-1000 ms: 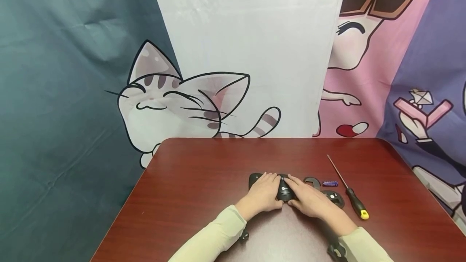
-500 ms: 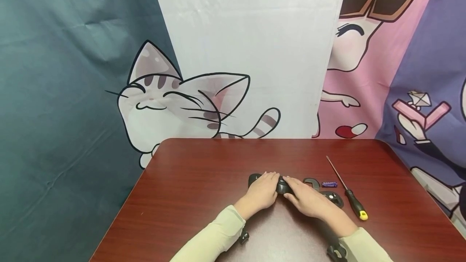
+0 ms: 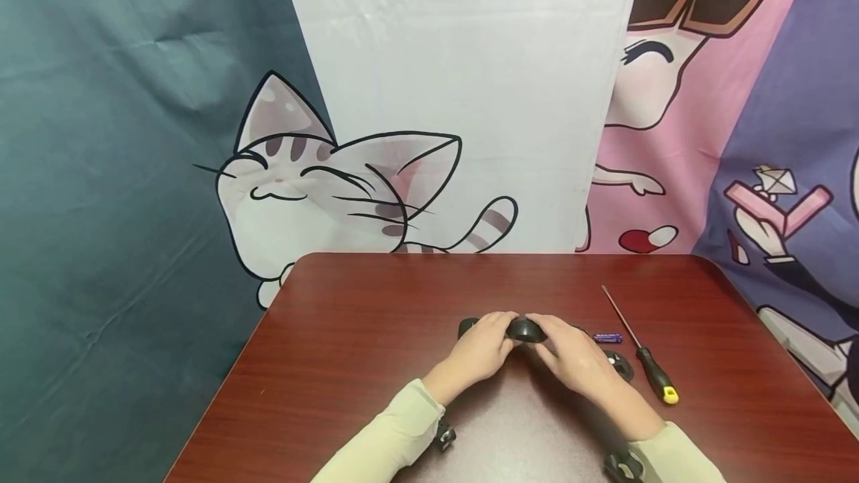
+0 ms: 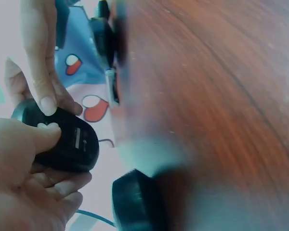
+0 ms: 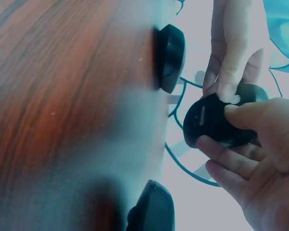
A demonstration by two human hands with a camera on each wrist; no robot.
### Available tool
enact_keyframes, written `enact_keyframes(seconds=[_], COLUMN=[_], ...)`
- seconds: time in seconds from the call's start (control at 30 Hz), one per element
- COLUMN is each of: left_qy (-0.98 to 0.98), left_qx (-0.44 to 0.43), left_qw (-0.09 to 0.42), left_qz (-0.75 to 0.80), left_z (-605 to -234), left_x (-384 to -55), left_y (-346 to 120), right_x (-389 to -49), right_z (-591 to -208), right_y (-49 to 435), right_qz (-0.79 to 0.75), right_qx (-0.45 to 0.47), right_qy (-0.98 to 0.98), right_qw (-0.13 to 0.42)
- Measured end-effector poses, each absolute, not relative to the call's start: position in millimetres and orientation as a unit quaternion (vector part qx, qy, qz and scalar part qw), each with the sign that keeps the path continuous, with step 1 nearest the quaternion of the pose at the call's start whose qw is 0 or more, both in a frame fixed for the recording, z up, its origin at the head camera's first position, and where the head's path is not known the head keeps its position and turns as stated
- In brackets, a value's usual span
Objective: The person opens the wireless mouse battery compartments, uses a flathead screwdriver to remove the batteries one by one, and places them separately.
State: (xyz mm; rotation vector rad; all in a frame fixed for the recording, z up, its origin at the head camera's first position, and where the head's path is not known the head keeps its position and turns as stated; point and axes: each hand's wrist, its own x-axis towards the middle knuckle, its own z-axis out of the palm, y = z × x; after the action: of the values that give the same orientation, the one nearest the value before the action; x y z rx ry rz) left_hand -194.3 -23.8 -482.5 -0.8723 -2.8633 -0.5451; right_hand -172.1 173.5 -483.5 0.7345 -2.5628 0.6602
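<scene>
Both hands hold a black computer mouse [image 3: 526, 330], raised just off the table in the head view. My left hand [image 3: 479, 346] grips its left side and my right hand [image 3: 570, 354] its right side. In the left wrist view the mouse's flat face [image 4: 70, 144], with a small pale label, is turned toward the camera; both thumbs press on it near a small white oval. Fingers of my right hand [image 5: 269, 144] curl behind the mouse in the right wrist view. Part of the mouse is hidden by the hands.
Another black rounded thing [image 3: 467, 327] lies just left of my left hand. Right of my right hand are a black oval piece [image 3: 620, 366], a blue battery [image 3: 608, 338] and a screwdriver [image 3: 647, 356] with a black-and-yellow handle. The reddish-brown table [image 3: 376, 297] meets a printed cloth backdrop.
The mouse has lifted and tipped, so its printed face with the pale mark no longer shows in the head view. The hands rose slightly with it; the right hand now covers the grey curved piece.
</scene>
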Motion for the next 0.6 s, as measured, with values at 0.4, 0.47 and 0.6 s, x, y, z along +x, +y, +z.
enact_keyframes(seconds=[0.4, 0.47, 0.6], left_qy=[-0.875, -0.861, -0.837], left_qx=[-0.311, -0.309, -0.286], left_qw=[0.052, 0.048, 0.031], left_qz=[-0.368, -0.401, -0.466], left_z=[-456, -452, -444], left_x=[-181, -177, -169], left_y=[-43, -47, -50], right_x=[-157, -154, -147], right_z=[-463, -459, -453], right_y=[169, 167, 162], right_qz=[0.32, 0.339, 0.382], right_qx=[0.262, 0.26, 0.251], right_qy=[-0.874, -0.869, -0.857], right_qw=[0.255, 0.251, 0.237])
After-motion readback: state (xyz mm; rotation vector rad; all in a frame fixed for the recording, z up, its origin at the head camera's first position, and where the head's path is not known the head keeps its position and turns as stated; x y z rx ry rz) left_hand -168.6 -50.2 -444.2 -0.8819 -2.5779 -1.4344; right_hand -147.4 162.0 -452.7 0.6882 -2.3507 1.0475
